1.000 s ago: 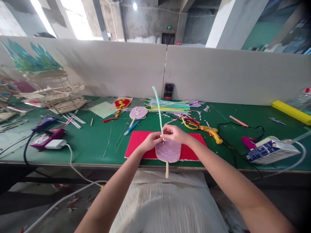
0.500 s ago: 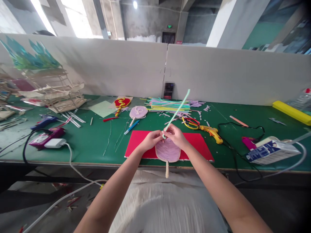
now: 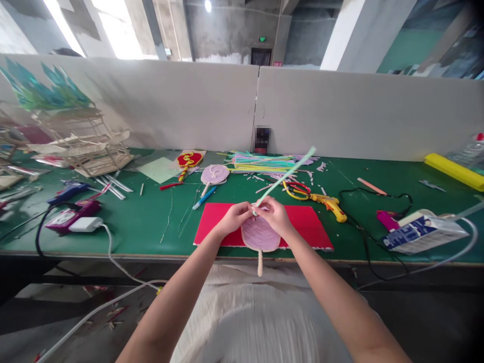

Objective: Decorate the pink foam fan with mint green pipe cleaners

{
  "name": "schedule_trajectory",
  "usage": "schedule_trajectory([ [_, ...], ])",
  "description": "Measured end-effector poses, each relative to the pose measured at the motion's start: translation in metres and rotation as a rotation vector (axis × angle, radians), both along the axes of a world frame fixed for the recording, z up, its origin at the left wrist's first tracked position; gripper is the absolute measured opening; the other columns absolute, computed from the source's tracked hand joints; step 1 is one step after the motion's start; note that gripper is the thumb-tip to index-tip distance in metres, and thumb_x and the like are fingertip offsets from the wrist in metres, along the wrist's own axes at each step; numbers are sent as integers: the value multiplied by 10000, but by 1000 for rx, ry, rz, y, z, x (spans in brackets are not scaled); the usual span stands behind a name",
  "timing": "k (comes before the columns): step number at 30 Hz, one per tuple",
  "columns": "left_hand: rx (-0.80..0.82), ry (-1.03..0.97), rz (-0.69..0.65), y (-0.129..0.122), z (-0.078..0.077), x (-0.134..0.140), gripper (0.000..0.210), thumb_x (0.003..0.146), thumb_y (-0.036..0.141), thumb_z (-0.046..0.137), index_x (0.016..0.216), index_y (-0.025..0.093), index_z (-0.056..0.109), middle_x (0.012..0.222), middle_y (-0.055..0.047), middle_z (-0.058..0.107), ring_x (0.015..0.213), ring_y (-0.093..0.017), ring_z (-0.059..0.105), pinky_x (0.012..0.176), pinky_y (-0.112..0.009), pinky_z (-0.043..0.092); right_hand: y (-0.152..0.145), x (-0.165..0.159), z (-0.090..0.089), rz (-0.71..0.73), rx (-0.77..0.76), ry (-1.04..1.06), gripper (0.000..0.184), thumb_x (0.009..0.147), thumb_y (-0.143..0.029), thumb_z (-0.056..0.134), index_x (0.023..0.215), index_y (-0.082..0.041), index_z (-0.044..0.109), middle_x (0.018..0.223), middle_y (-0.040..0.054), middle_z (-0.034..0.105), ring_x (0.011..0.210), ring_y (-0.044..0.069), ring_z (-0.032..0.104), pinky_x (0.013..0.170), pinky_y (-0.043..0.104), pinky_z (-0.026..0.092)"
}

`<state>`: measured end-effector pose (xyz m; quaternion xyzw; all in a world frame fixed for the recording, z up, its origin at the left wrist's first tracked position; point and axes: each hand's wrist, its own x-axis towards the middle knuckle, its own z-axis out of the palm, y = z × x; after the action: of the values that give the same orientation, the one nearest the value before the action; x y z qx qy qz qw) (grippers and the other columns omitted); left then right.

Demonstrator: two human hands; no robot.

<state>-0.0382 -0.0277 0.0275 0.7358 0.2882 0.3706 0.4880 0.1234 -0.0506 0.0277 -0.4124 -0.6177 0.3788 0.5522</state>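
Note:
Both my hands meet above a purple fan-shaped piece (image 3: 260, 234) with a pale rim and a cream handle that hangs past the table's front edge. It lies on a red board (image 3: 215, 222). A pale green pipe cleaner (image 3: 287, 174) has its lower end pinched between the fingertips of my left hand (image 3: 240, 216) and my right hand (image 3: 273, 213). Its free length slants up to the right. The lower end looks bent into a small curl, partly hidden by my fingers. The top of the purple piece is covered by my hands.
Behind the board lie a bundle of coloured pipe cleaners (image 3: 260, 162), a second purple fan (image 3: 215, 174), and a blue pen (image 3: 204, 197). To the right are scissors (image 3: 297, 190), a yellow glue gun (image 3: 330, 206) and a carton (image 3: 425, 233). A purple power strip (image 3: 73, 214) stands left.
The free end of the pipe cleaner has swung to the right and tilted lower. My hands stay nearly in place over the purple fan.

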Motion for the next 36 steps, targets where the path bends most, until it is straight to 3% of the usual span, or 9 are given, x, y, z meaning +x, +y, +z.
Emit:
schedule_trajectory([
  [6, 5, 5, -4, -1, 2, 0, 287, 834, 397, 500, 717, 143, 565, 712, -23, 606, 714, -141, 557, 692, -250, 435, -1, 0, 1, 5, 59, -52, 219, 746, -413, 621, 754, -201, 569, 802, 12, 559, 756, 147, 587, 677, 276, 517],
  [11, 15, -22, 15, 0, 1, -1, 284, 839, 390, 500, 719, 142, 568, 713, -21, 601, 710, -135, 553, 688, -246, 426, -4, -8, -3, -82, -14, 42, 242, 747, -425, 613, 748, -208, 505, 711, -11, 553, 673, 141, 585, 603, 268, 517],
  [17, 4, -48, 19, 0, -1, -1, 271, 846, 385, 493, 773, 138, 577, 723, -27, 613, 721, -138, 566, 705, -252, 428, -8, -14, -5, -169, -40, 183, 235, 709, -378, 670, 745, -204, 515, 690, -13, 590, 690, 148, 611, 659, 283, 516],
  [28, 10, -39, -22, 1, 0, -1, 271, 850, 372, 493, 742, 134, 566, 736, -22, 608, 733, -130, 557, 709, -238, 421, -3, -7, -8, -13, -79, 261, 242, 676, -350, 710, 743, -207, 526, 731, -16, 602, 665, 142, 617, 613, 276, 518],
  [36, 16, -28, 20, 2, -1, 0, 270, 851, 376, 491, 753, 136, 565, 724, -16, 589, 727, -131, 549, 707, -239, 417, -12, -18, -10, -233, -28, 238, 241, 712, -352, 684, 753, -211, 492, 725, -9, 627, 666, 139, 628, 629, 270, 515],
])
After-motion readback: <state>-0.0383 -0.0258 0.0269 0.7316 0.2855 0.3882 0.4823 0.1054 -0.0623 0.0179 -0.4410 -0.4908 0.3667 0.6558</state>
